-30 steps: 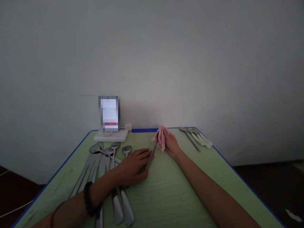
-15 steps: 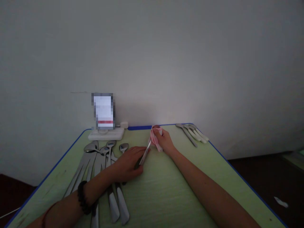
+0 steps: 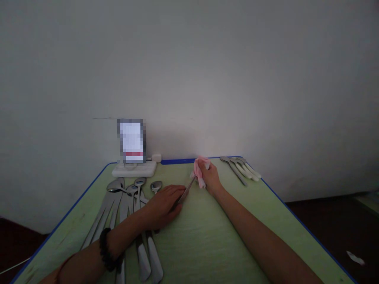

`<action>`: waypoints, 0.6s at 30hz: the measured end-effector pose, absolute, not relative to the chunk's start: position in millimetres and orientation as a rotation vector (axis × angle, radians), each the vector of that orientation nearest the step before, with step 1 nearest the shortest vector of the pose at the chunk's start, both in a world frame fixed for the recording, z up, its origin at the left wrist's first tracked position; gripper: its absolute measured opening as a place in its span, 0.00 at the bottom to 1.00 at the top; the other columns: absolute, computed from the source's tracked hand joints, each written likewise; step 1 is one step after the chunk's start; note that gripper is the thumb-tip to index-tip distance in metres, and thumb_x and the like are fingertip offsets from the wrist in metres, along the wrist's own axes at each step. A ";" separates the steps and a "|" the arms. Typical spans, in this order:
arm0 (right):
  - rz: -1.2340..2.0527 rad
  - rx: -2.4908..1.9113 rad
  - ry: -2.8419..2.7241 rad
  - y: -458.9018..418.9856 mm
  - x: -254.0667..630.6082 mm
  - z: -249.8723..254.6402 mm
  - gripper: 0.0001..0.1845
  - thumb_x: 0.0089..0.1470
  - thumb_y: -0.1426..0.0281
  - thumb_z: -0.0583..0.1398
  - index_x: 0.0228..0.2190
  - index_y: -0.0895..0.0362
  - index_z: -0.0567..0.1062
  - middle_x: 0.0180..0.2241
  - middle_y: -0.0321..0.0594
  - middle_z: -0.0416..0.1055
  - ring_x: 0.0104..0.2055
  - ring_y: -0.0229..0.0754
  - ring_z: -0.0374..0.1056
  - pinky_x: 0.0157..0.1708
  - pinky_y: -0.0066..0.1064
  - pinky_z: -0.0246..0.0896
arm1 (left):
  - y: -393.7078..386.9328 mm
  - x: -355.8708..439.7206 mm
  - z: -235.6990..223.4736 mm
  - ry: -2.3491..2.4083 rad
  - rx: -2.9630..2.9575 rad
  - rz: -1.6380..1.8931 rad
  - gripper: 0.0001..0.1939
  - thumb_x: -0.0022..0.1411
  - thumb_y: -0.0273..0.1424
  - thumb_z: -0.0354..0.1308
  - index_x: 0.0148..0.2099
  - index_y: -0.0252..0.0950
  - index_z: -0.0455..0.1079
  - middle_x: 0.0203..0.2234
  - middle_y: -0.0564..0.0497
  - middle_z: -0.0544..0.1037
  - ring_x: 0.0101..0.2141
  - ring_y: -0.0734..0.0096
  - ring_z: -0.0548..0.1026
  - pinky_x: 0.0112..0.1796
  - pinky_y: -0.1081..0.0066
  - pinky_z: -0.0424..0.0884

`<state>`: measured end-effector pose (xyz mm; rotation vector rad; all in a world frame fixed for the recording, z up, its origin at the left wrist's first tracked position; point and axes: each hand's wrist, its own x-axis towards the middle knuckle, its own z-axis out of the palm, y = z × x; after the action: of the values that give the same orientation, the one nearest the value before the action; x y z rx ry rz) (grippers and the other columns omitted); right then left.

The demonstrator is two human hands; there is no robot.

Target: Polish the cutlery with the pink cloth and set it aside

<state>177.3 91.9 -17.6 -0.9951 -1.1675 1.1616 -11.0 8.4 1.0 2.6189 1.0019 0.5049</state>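
My left hand (image 3: 166,205) is closed round the near end of a slim metal piece of cutlery (image 3: 187,190), which slants up and away to the right. A pink and white cloth (image 3: 201,167) covers its far end, so whether it is a spoon, fork or knife cannot be told. My right hand (image 3: 211,177) pinches the cloth around that end. Under and beside my left forearm lie several metal spoons (image 3: 140,182), with other long flat-handled cutlery (image 3: 102,221) spread out next to them.
Near the table's far right corner lie a metal spoon (image 3: 237,171) and several white-handled pieces of cutlery (image 3: 247,171). A lit phone (image 3: 132,140), blurred out, stands on a white base (image 3: 134,169) at the back left. The green table (image 3: 207,244) meets a grey wall.
The cloth in my right hand shifts slightly along the far end of the cutlery, and its folds change. My left hand keeps its hold. The camera view sways a little.
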 end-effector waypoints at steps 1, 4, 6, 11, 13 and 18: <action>1.122 -1.013 -1.137 92.4 177.6 -17.8 0.23 0.41 0.50 0.60 0.29 0.57 0.71 0.21 0.36 0.69 0.23 0.37 0.62 0.22 0.28 0.55 | 8.8 -11.0 0.4 1.011 2.615 0.504 0.21 0.58 0.27 0.48 0.55 0.35 0.58 0.51 0.43 0.67 0.51 0.61 0.64 0.53 0.60 0.60; 1.110 -1.036 -1.127 94.2 180.0 -17.8 0.20 0.39 0.53 0.62 0.28 0.58 0.72 0.19 0.34 0.68 0.21 0.36 0.60 0.21 0.27 0.54 | 9.3 -10.8 -0.7 1.022 2.608 0.509 0.21 0.58 0.27 0.47 0.56 0.35 0.58 0.51 0.43 0.67 0.51 0.62 0.64 0.53 0.60 0.60; 1.181 -1.021 -1.148 95.2 182.7 -17.6 0.20 0.39 0.54 0.63 0.27 0.58 0.72 0.19 0.35 0.68 0.21 0.35 0.59 0.20 0.27 0.54 | 9.2 -10.5 -0.8 1.033 2.605 0.514 0.22 0.58 0.27 0.47 0.56 0.34 0.58 0.51 0.43 0.67 0.50 0.62 0.64 0.53 0.60 0.60; 1.309 -0.962 -1.163 95.6 187.5 -16.4 0.17 0.37 0.58 0.65 0.23 0.59 0.72 0.20 0.35 0.70 0.21 0.35 0.61 0.23 0.27 0.55 | 8.7 -9.7 0.5 1.029 2.608 0.515 0.21 0.57 0.26 0.48 0.54 0.34 0.59 0.50 0.43 0.68 0.50 0.63 0.65 0.53 0.61 0.60; 1.328 -0.946 -1.170 94.7 187.4 -15.4 0.17 0.37 0.59 0.65 0.23 0.59 0.72 0.20 0.35 0.70 0.22 0.35 0.62 0.23 0.27 0.56 | 8.4 -9.1 1.4 1.030 2.604 0.516 0.20 0.56 0.25 0.49 0.53 0.33 0.60 0.49 0.43 0.68 0.50 0.62 0.64 0.53 0.62 0.60; 1.358 -0.893 -1.138 91.4 184.2 -12.6 0.19 0.42 0.54 0.61 0.23 0.59 0.71 0.19 0.38 0.72 0.20 0.36 0.63 0.22 0.28 0.58 | 7.8 -7.9 4.3 1.033 2.561 0.533 0.18 0.56 0.24 0.49 0.50 0.34 0.61 0.47 0.44 0.69 0.48 0.63 0.65 0.52 0.63 0.61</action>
<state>184.2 91.4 -12.6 -0.8934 -1.1378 1.3580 -7.9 7.8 4.3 2.5611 1.0332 0.5328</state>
